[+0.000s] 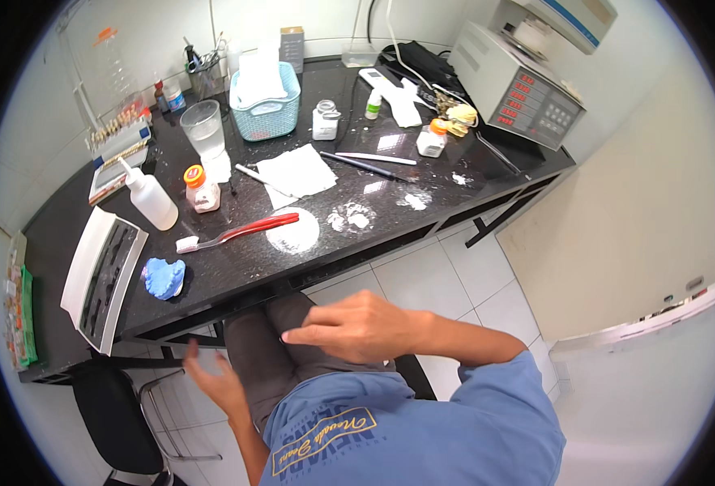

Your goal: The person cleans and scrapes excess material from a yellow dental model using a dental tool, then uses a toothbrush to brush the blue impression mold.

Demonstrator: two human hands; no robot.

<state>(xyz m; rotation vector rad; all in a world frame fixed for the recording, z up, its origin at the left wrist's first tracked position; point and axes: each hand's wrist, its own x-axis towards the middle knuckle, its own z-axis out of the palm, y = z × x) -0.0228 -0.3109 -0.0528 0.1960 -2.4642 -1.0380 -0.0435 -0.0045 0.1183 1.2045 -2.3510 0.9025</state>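
Observation:
My left hand (216, 381) hangs low beside my left leg, fingers spread, slightly blurred, holding nothing. Above my lap is my right hand (359, 328), its fingers mostly curled and one pointing left; nothing shows in it. Both hands are apart from the black worktop (236, 271). Nearest to them on the worktop lies a red-handled metal tool (252, 228) with a white piece at its tip. Its handle rests over a white round patch (296, 236). Left of it sits a blue dental model (164, 279). Thin brushes or sticks (365, 165) lie farther back.
A white case (102, 279), a squeeze bottle (153, 201) and orange-capped jars (202, 193) (433, 139) stand around the worktop. Behind are a glass of clear liquid (204, 134), a blue basket (264, 113) and a boxy machine (519, 89). A black chair (121, 417) is at lower left.

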